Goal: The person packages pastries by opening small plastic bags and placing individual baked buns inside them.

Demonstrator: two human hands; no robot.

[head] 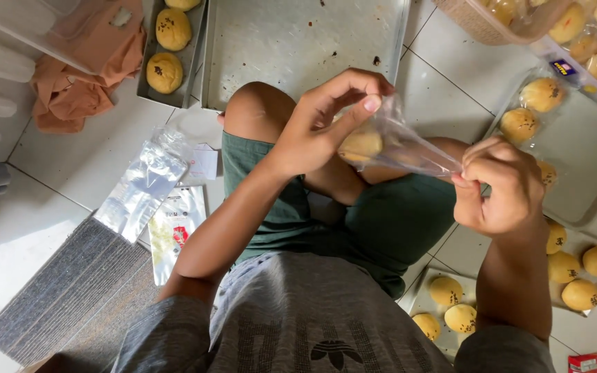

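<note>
Hands meet over the person's lap, both busy with one clear plastic bag (409, 148) that holds a round yellow bun (361, 145). The left hand (319, 128) has its fingers (354, 114) closed narrow on the bag's upper edge, thumb and forefinger pinching the film right above the bun, so the bun sits just under those fingertips, inside the bag. The right hand (499, 186) is curled nearly into a fist, its fingers (475, 155) pinched tight on the other end of the bag, where the plastic draws to a thin stretched tail. Between the two grips the bag runs taut and slanting, lower toward the right fingers.

Beyond the left fingers, farther from the person, lies a large bare metal tray (298, 41) on the tiled floor (57, 159), and beside it a narrow tray (191, 59) carrying more buns with dark specks. Off to the outer side of the left arm a pile of empty clear bags (139, 190) rests on the floor, close to a grey mat (63, 290). Past the right fingers, bagged buns (530, 107) lie on another tray, and below the right wrist, loose buns (575, 266) sit on trays near the person's knee. A basket (485, 21) of wrapped buns stands at the far corner.
</note>
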